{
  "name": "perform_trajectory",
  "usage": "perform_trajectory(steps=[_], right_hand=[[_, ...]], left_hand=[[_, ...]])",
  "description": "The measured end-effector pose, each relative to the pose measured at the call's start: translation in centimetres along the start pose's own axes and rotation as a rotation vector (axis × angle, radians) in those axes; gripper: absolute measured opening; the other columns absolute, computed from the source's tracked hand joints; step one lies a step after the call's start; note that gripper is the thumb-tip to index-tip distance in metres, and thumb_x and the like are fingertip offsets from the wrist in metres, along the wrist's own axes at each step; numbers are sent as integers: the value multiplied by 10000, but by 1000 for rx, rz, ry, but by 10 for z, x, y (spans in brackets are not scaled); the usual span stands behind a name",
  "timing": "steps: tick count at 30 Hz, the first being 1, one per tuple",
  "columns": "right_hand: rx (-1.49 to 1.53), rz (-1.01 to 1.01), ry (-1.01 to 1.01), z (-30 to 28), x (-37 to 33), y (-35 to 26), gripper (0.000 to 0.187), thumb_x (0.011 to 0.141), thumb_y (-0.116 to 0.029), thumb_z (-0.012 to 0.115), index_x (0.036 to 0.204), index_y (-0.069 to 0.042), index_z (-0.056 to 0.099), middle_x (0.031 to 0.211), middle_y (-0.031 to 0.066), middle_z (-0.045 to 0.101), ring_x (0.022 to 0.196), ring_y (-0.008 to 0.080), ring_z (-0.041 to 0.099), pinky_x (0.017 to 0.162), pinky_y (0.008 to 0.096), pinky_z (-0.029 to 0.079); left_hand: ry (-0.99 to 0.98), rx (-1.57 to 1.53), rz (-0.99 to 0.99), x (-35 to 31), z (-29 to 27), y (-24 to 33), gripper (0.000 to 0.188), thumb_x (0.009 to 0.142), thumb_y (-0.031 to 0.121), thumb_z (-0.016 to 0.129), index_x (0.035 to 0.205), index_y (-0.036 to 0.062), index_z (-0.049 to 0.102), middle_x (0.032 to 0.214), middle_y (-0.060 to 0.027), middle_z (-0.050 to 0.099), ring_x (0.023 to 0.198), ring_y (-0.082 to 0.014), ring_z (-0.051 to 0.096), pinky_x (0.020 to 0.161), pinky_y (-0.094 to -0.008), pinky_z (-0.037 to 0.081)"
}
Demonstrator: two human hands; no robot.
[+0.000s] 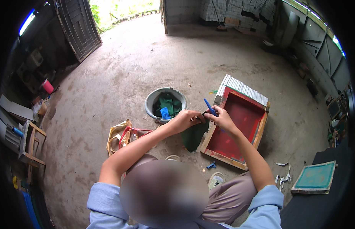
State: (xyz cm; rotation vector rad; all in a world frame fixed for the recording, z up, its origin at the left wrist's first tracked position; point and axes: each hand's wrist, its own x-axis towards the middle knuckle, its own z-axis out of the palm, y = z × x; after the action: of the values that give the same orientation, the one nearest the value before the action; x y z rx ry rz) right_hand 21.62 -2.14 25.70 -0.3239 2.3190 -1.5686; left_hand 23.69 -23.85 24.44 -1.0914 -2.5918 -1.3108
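Observation:
A dark green piece of cloth (pixel 194 138) hangs between my hands, in front of my knees. My left hand (pixel 187 120) pinches its upper edge with closed fingers. My right hand (pixel 222 118) is closed around a blue pen (pixel 210 107) whose upper end points up and left; its fingertips meet the cloth's top corner, and whether they grip it too I cannot tell. Just beyond my left hand stands a grey bucket (pixel 148 107) with green cloth (pixel 168 101) and a bright blue piece (pixel 165 112) in it. Beside my right hand lies a wooden-framed red screen (pixel 238 124).
A row of white slabs (pixel 244 91) lies at the red screen's far end. Left of the bucket sits a yellowish basket (pixel 113 139) with red straps. A small blue item (pixel 211 165) and a white strap (pixel 286 177) lie on the floor. A teal screen (pixel 314 176) rests at right.

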Motion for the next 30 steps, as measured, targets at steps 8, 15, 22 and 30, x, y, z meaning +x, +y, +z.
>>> perform_trajectory(steps=[8, 15, 22, 30], right_hand=[[-441, -202, 76, -23, -18, -5, 352, 932, -231, 602, 1140, -30, 402, 860, 215, 624, 836, 326, 660, 700, 431, 482], [-1138, -581, 123, -2, -43, -20, 236, 924, -139, 542, 1104, 13, 525, 767, 166, 668, 670, 303, 697, 568, 395, 559], [-1246, -582, 167, 6, -39, -16, 306, 935, -161, 518, 1177, 24, 548, 769, 125, 676, 634, 249, 698, 533, 357, 554], [-1272, -599, 171, 20, -35, -19, 204, 925, -196, 556, 1018, -15, 541, 688, 112, 663, 583, 251, 687, 495, 347, 548]], left_hand=[[156, 85, -16, -5, -6, -5, 334, 803, 55, 708, 1133, 90, 673, 900, -139, 679, 680, -240, 637, 667, -353, 520], [219, 88, -77, -5, -13, -3, 397, 781, 17, 719, 1168, 83, 656, 894, -136, 657, 632, -191, 583, 615, -323, 488], [232, 36, -189, -5, -17, 6, 405, 781, 14, 721, 1176, 69, 644, 982, -164, 669, 668, -233, 612, 654, -340, 508], [277, 21, -150, -6, -16, -2, 449, 777, 40, 740, 1210, 119, 652, 931, -76, 644, 613, -103, 502, 600, -286, 466]])
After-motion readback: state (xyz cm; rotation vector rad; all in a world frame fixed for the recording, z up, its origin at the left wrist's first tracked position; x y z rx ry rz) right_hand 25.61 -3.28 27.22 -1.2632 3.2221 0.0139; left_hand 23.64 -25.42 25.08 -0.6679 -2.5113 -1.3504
